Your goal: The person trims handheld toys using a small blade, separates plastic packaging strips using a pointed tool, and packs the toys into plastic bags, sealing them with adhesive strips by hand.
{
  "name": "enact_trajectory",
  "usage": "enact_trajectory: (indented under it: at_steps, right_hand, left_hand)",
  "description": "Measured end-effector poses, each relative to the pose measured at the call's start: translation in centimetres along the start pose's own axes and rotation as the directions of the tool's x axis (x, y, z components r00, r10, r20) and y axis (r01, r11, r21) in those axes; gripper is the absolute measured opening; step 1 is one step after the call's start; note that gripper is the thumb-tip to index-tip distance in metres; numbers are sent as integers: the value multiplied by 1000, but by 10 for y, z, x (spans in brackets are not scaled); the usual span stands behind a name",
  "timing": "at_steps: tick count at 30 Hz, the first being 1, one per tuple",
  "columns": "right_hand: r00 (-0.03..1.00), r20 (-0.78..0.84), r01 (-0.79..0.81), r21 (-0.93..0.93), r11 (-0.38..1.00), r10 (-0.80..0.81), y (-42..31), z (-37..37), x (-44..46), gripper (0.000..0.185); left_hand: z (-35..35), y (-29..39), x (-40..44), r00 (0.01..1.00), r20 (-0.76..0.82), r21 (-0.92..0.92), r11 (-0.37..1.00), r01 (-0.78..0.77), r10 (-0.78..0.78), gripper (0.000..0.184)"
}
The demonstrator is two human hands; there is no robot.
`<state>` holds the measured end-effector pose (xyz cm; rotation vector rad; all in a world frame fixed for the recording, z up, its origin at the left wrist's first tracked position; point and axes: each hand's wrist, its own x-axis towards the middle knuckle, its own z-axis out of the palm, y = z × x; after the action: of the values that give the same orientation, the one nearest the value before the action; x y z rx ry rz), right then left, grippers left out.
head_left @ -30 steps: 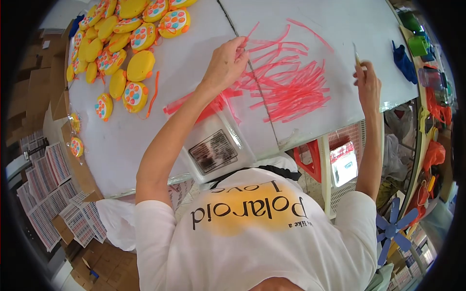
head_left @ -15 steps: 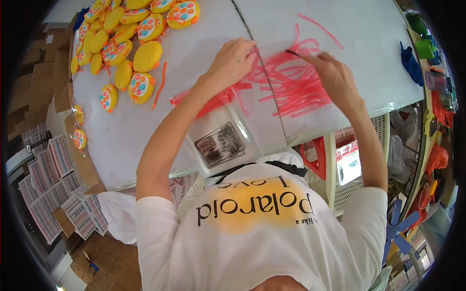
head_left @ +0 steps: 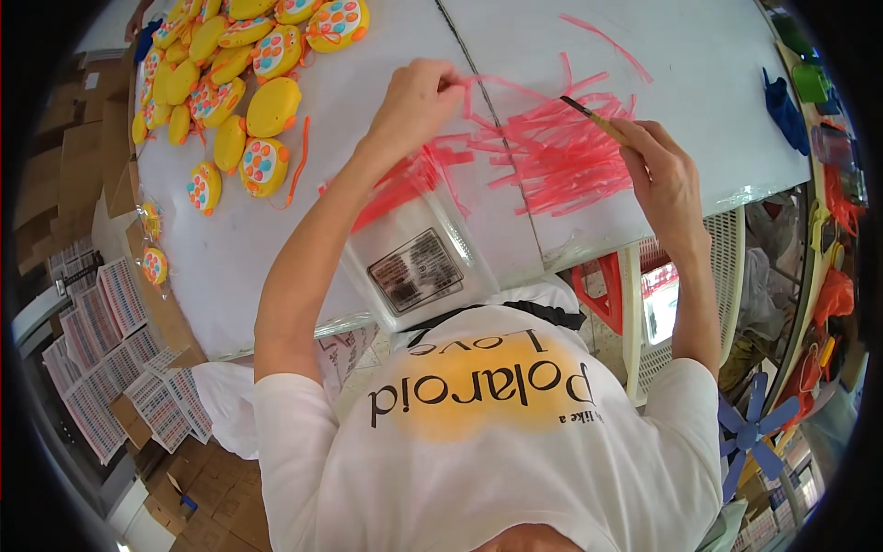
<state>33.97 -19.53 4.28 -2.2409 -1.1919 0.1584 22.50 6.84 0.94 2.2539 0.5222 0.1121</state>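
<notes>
My left hand [head_left: 418, 103] is closed in a pinch on one end of a thin pink plastic strip [head_left: 506, 84]. My right hand [head_left: 664, 175] grips a slim tool [head_left: 598, 120] with a yellowish handle and a dark narrow tip; its exact kind is unclear. The tool's tip is at or over the strip's other end; contact cannot be made out. Below lies a loose heap of pink strips [head_left: 570, 166]. Under my left forearm is a stack of clear plastic bags [head_left: 414, 304] with black print and a pink upper part.
Yellow toys [head_left: 273, 108] with coloured bumps are piled at the table's [head_left: 248, 276] far left. One pink strip [head_left: 607, 46] lies apart at the back. A blue item [head_left: 785, 115] rests at the right edge. Part of another person's hand [head_left: 136, 20] shows at the far left.
My left hand has moved slightly left and up, and a strip now stretches from it. My right hand has moved right and down, pulling the tool back from the heap.
</notes>
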Motion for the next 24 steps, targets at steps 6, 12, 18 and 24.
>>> enact_trajectory:
  at_steps: [6, 12, 18, 24]
  right_hand:
    - [994, -103, -49, -66, 997, 42, 22, -7, 11, 27]
    - [967, -253, -107, -303, 947, 29, 88, 2, 59, 21]
    - [993, 64, 111, -221, 969, -99, 35, 22, 74, 31]
    - [969, 185, 213, -282, 936, -164, 17, 30, 78, 35]
  left_hand:
    - [46, 34, 54, 990, -12, -63, 988, -140, 139, 17]
    - [47, 34, 47, 958, 228, 388, 886, -254, 175, 33]
    - [32, 34, 8, 960, 181, 183, 952, -245, 212, 38]
    - [29, 25, -8, 967, 111, 221, 943, -250, 230, 33]
